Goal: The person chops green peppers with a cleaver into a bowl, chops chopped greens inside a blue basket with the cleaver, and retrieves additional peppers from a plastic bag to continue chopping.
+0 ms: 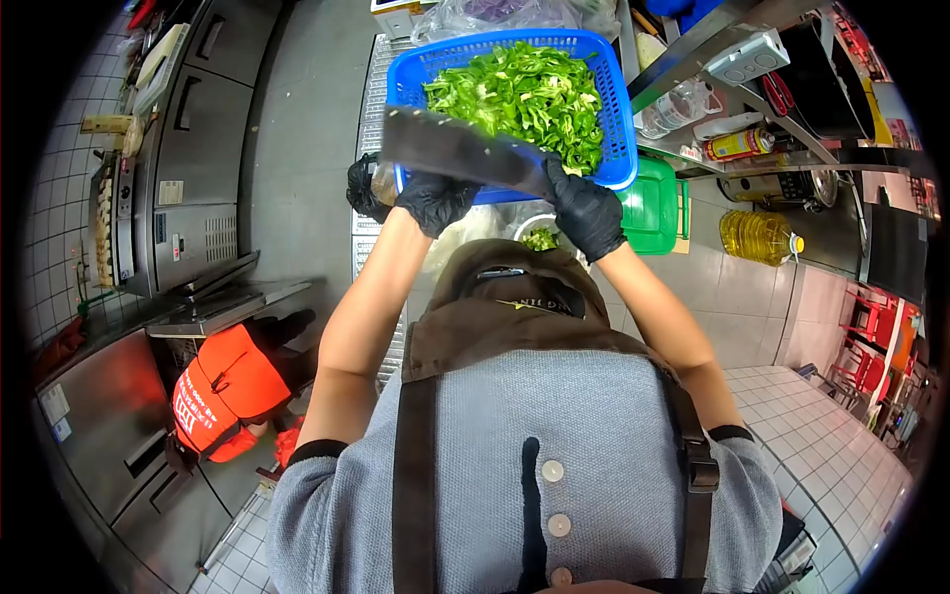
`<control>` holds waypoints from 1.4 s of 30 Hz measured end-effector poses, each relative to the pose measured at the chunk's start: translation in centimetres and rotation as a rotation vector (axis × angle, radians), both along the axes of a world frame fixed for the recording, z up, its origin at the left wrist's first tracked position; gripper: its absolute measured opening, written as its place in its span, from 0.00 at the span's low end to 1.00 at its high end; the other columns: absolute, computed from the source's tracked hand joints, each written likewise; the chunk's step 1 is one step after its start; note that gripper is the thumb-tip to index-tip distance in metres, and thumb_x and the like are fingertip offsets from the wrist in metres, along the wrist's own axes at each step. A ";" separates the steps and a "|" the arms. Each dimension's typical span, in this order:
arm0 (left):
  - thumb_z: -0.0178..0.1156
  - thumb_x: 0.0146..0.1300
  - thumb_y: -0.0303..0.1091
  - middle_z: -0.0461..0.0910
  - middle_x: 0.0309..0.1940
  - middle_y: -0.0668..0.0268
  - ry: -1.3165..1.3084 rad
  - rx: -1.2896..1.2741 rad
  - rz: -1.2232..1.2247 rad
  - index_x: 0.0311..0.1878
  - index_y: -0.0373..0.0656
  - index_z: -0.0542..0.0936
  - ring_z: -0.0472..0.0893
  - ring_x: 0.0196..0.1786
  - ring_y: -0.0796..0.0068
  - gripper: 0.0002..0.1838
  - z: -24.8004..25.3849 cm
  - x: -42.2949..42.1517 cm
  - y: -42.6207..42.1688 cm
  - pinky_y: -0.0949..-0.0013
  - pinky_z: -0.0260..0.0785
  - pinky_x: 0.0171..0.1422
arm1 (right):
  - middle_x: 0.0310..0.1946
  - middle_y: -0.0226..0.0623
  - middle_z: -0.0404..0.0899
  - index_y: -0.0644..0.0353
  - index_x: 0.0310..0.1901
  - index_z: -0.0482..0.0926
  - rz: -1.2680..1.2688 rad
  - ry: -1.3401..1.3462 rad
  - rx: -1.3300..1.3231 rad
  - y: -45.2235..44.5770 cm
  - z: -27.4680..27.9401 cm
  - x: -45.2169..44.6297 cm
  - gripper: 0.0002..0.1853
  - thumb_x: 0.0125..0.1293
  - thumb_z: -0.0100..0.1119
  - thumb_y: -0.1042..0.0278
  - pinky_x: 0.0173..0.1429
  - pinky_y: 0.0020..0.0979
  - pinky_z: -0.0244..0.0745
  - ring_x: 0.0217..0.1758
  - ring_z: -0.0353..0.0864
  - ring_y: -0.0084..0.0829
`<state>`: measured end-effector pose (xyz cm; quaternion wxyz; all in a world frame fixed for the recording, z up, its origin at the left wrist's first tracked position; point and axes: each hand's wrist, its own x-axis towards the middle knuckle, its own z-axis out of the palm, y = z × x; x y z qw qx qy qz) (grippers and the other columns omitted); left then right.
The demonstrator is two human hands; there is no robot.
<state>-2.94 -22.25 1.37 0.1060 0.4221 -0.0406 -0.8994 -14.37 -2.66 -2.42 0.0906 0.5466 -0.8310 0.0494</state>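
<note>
My right hand [589, 210], in a black glove, is closed round the handle of a cleaver. The cleaver's broad blade [445, 148] points left, slightly blurred, across the near side of a blue plastic basket [621, 109]. Cut green peppers [524, 94] are heaped in the basket. My left hand [435, 201], also black-gloved, is just below the blade at the basket's near edge. Its fingers are bent and partly hidden by the blade, so what they grip does not show. A white bowl with green pieces [540, 238] sits below, between my forearms.
A black crinkled thing [366, 188] lies left of the basket. To the right are a green lidded bin [653, 206], a jug of yellow oil [757, 238] and a metal shelf [693, 59]. A person in an orange vest [223, 386] is at the steel cabinets on the left.
</note>
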 end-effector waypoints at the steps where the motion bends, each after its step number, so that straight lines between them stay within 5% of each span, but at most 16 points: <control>1: 0.53 0.64 0.28 0.78 0.36 0.54 -0.049 -0.016 0.017 0.44 0.40 0.74 0.79 0.32 0.66 0.06 0.1 -0.1 0.0 0.73 0.75 0.25 | 0.23 0.38 0.77 0.57 0.56 0.72 -0.026 -0.075 -0.022 0.1 -0.6 -0.9 0.26 0.53 0.59 0.64 0.24 0.37 0.72 0.22 0.78 0.37; 3: 0.57 0.61 0.25 0.78 0.37 0.53 0.043 -0.071 -0.218 0.44 0.39 0.73 0.78 0.28 0.67 0.09 -2.4 1.3 -1.3 0.75 0.74 0.24 | 0.22 0.40 0.78 0.61 0.50 0.73 -0.077 -0.224 -0.067 0.4 -1.6 -2.4 0.19 0.55 0.49 0.73 0.23 0.41 0.72 0.21 0.79 0.40; 5: 0.58 0.60 0.23 0.78 0.39 0.53 0.158 -0.084 -0.301 0.45 0.36 0.73 0.78 0.28 0.67 0.10 -4.1 1.8 -2.2 0.75 0.77 0.27 | 0.25 0.41 0.80 0.60 0.50 0.73 -0.120 -0.276 -0.014 0.4 -0.4 -3.0 0.19 0.54 0.50 0.74 0.25 0.42 0.73 0.25 0.81 0.42; 9: 0.54 0.63 0.24 0.78 0.40 0.54 -0.010 0.027 -0.052 0.47 0.38 0.71 0.80 0.38 0.66 0.10 -4.1 -0.7 -0.8 0.71 0.79 0.42 | 0.22 0.37 0.78 0.57 0.52 0.73 -0.033 -0.193 -0.185 0.7 1.8 -0.3 0.22 0.52 0.57 0.71 0.25 0.40 0.73 0.22 0.79 0.38; 11: 0.50 0.67 0.26 0.77 0.41 0.59 0.162 -0.032 -0.002 0.46 0.40 0.73 0.79 0.45 0.66 0.06 -5.0 -0.9 -0.5 0.67 0.79 0.49 | 0.23 0.38 0.78 0.56 0.55 0.73 0.011 -0.135 -0.219 0.0 2.0 1.1 0.25 0.54 0.63 0.65 0.25 0.36 0.72 0.23 0.79 0.36; 13: 0.49 0.68 0.27 0.77 0.40 0.60 0.390 0.012 0.081 0.44 0.41 0.73 0.79 0.45 0.66 0.06 -4.5 -0.6 0.1 0.67 0.79 0.49 | 0.22 0.36 0.77 0.56 0.55 0.73 0.007 -0.071 -0.205 -0.5 2.2 2.0 0.23 0.54 0.58 0.71 0.25 0.37 0.72 0.22 0.78 0.36; 17: 0.54 0.65 0.27 0.78 0.39 0.57 0.192 -0.202 -0.029 0.42 0.40 0.73 0.81 0.33 0.71 0.04 -2.6 -0.8 0.4 0.75 0.80 0.38 | 0.20 0.38 0.77 0.56 0.53 0.74 -0.079 -0.150 -0.152 -0.9 0.5 1.5 0.23 0.52 0.61 0.69 0.26 0.39 0.72 0.22 0.79 0.38; 20: 0.56 0.63 0.24 0.78 0.41 0.53 0.126 -0.176 -0.402 0.42 0.38 0.72 0.82 0.32 0.70 0.06 -5.8 -0.1 -2.0 0.76 0.81 0.37 | 0.20 0.40 0.77 0.56 0.52 0.74 -0.167 -0.255 -0.077 -0.8 -1.3 -0.9 0.25 0.50 0.64 0.65 0.26 0.41 0.72 0.23 0.79 0.41; 23: 0.57 0.62 0.24 0.76 0.34 0.58 0.016 -0.188 -0.256 0.41 0.33 0.72 0.79 0.28 0.73 0.07 -2.0 -0.5 -0.4 0.84 0.76 0.24 | 0.22 0.40 0.78 0.53 0.52 0.75 -0.206 -0.313 -0.118 -0.4 -1.2 -1.9 0.27 0.48 0.68 0.62 0.27 0.41 0.73 0.24 0.80 0.42; 27: 0.56 0.62 0.22 0.76 0.39 0.60 0.033 -0.246 -0.123 0.44 0.32 0.73 0.79 0.34 0.72 0.08 -2.1 -0.8 -0.1 0.76 0.79 0.40 | 0.23 0.40 0.78 0.52 0.52 0.75 -0.146 -0.278 -0.252 -0.3 2.3 1.2 0.21 0.54 0.62 0.66 0.26 0.38 0.73 0.24 0.80 0.39; 30: 0.54 0.61 0.21 0.77 0.38 0.62 0.045 -0.627 -0.091 0.42 0.33 0.74 0.78 0.37 0.71 0.06 -0.9 -0.9 0.8 0.72 0.76 0.44 | 0.24 0.39 0.79 0.53 0.52 0.75 -0.069 -0.168 -0.299 -1.1 3.5 2.9 0.20 0.56 0.58 0.70 0.26 0.37 0.73 0.24 0.80 0.38; 36: 0.60 0.61 0.31 0.76 0.30 0.68 0.024 -0.840 -0.246 0.39 0.42 0.76 0.77 0.32 0.74 0.06 -1.1 -0.2 0.3 0.74 0.71 0.36 | 0.24 0.41 0.79 0.54 0.51 0.75 -0.140 -0.252 -0.164 -1.2 0.0 1.5 0.19 0.56 0.59 0.69 0.27 0.39 0.72 0.25 0.80 0.39; 39: 0.61 0.60 0.29 0.76 0.28 0.68 -0.028 -0.735 -0.265 0.36 0.42 0.77 0.76 0.30 0.76 0.04 -1.0 0.2 -0.4 0.75 0.69 0.34 | 0.22 0.42 0.78 0.53 0.49 0.75 -0.248 -0.370 0.024 -1.1 -0.3 -0.8 0.18 0.55 0.60 0.68 0.27 0.40 0.72 0.25 0.80 0.41; 40: 0.61 0.60 0.26 0.76 0.27 0.67 -0.045 -0.716 -0.290 0.34 0.41 0.77 0.76 0.29 0.76 0.02 -1.2 0.3 -0.9 0.76 0.68 0.31 | 0.22 0.43 0.80 0.59 0.42 0.74 -0.194 -0.383 -0.071 -0.8 0.2 -1.0 0.11 0.57 0.52 0.71 0.25 0.43 0.73 0.22 0.80 0.44; 42: 0.59 0.61 0.28 0.76 0.27 0.67 -0.038 -0.700 -0.182 0.34 0.42 0.77 0.76 0.29 0.75 0.02 -1.4 -0.1 -0.7 0.76 0.68 0.33 | 0.21 0.41 0.79 0.58 0.41 0.74 -0.185 -0.356 -0.137 -0.9 1.6 -0.6 0.10 0.57 0.53 0.70 0.25 0.43 0.73 0.21 0.80 0.43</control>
